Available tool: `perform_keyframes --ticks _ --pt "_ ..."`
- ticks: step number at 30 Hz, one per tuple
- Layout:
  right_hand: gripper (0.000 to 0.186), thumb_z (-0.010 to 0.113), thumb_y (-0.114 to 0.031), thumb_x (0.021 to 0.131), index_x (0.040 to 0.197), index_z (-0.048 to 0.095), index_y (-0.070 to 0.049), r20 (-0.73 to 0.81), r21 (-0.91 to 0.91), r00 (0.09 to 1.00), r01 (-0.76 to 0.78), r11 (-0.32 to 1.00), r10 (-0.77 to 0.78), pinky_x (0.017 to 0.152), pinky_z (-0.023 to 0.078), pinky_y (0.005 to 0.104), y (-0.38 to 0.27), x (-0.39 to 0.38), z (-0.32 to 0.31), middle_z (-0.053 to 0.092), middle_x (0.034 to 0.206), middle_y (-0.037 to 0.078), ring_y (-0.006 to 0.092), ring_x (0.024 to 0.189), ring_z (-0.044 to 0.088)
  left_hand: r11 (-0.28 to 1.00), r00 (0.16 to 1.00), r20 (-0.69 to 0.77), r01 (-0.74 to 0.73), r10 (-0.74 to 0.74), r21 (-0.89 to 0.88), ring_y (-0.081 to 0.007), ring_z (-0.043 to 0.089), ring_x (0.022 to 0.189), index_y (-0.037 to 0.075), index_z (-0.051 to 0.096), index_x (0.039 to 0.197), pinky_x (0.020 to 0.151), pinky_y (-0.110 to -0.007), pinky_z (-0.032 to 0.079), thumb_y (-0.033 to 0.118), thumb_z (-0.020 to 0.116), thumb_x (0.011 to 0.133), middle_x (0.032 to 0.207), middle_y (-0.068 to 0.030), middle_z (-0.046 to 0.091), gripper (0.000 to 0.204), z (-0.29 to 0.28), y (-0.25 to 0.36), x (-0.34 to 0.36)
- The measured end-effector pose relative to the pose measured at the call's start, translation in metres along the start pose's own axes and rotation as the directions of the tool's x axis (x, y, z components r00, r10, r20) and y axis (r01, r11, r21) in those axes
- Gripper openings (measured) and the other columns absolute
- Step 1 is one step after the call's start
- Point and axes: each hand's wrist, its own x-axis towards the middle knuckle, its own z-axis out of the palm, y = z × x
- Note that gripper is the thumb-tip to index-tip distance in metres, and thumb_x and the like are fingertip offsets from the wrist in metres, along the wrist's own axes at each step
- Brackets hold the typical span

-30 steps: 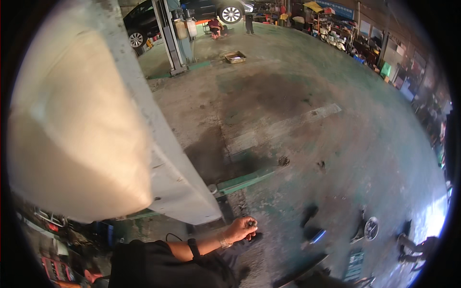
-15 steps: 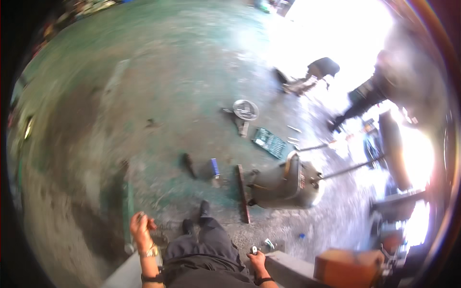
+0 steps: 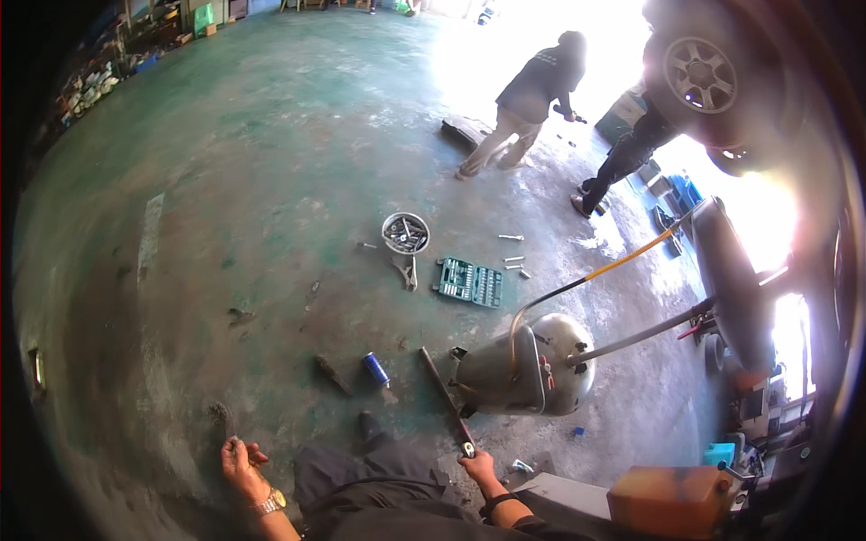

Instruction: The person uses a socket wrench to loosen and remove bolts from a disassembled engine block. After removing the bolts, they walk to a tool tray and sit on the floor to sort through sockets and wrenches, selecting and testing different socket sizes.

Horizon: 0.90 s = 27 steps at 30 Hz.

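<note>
Ratchet (image 3: 467,448) sits gripped in right hand (image 3: 479,465), contents of left hand (image 3: 241,463) unclear, pale lettering (image 3: 546,57) on a dark jacket (image 3: 534,85).

Place: car repair shop, pretty clearly
Floor (image 3: 298,162): worn green paint, grimy patches
Tool case (image 3: 474,281): open, full of sockets (image 3: 488,287)
Bucket (image 3: 407,253): loaded with metal tools (image 3: 406,234)
Wheel (image 3: 701,75): big spoked vehicle one

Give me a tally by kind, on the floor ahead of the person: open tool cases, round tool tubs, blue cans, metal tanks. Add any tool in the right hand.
Open tool case: 1
Round tool tub: 1
Blue can: 1
Metal tank: 1
Hand tool in the right hand: 1
Total: 5
</note>
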Motion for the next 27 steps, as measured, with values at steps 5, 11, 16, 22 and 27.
perform_keyframes --ticks 5,11,16,22,27 --pt "0.04 0.078 -0.03 0.068 0.094 0.069 -0.001 -0.083 0.092 0.997 -0.001 0.996 0.008 0.073 0.051 0.0369 -0.062 0.049 0.002 0.07 0.085 0.017 0.0254 0.08 0.068 1.0 0.998 0.052 -0.019 0.019 0.006 -0.0125 0.054 0.049 0.007 0.054 0.107 0.046 -0.025 0.044 0.017 0.056 0.093 0.071 -0.0054 0.062 0.017 0.057 0.014 0.057" --pt "0.038 0.079 -0.024 0.067 0.096 0.068 -0.001 -0.142 0.131 0.981 -0.114 0.985 0.132 0.071 0.05 0.033 -0.092 0.059 0.034 0.069 0.081 0.011 0.0157 0.076 0.064 0.995 0.986 0.136 0.093 -0.096 0.031 -0.0122 0.055 0.047 0.008 0.055 0.103 0.044 -0.024 0.045 0.015 0.056 0.093 0.069 -0.0051 0.062 0.013 0.13 0.019 0.154" --pt "0.043 0.076 -0.031 0.063 0.085 0.069 0.005 -0.182 0.213 0.832 -0.488 0.847 0.525 0.068 0.051 0.04 -0.135 0.017 0.069 0.068 0.077 0.021 0.0312 0.075 0.068 0.986 0.963 0.267 0.002 -0.047 0.168 -0.0112 0.055 0.046 0.008 0.055 0.102 0.042 -0.024 0.046 0.013 0.057 0.092 0.068 -0.0051 0.062 0.011 0.199 0.062 0.27" --pt "0.044 0.078 -0.038 0.064 0.085 0.071 0.0 -0.17 0.222 0.873 -0.417 0.881 0.456 0.076 0.051 0.0394 -0.179 -0.01 0.128 0.069 0.079 0.019 0.0316 0.08 0.068 0.997 0.905 0.426 -0.045 0.013 0.065 -0.0094 0.053 0.046 0.007 0.055 0.1 0.041 -0.023 0.045 0.01 0.055 0.093 0.068 -0.0037 0.061 0.007 0.264 0.103 0.368" --pt "0.043 0.078 -0.039 0.063 0.082 0.071 -0.001 -0.227 0.311 0.857 -0.387 0.868 0.463 0.075 0.051 0.039 -0.217 -0.002 0.145 0.068 0.079 0.021 0.0327 0.08 0.068 0.993 0.865 0.502 -0.048 -0.015 0.111 -0.0092 0.052 0.045 0.007 0.055 0.102 0.041 -0.022 0.045 0.009 0.056 0.093 0.069 -0.0039 0.061 0.009 0.309 0.118 0.406"
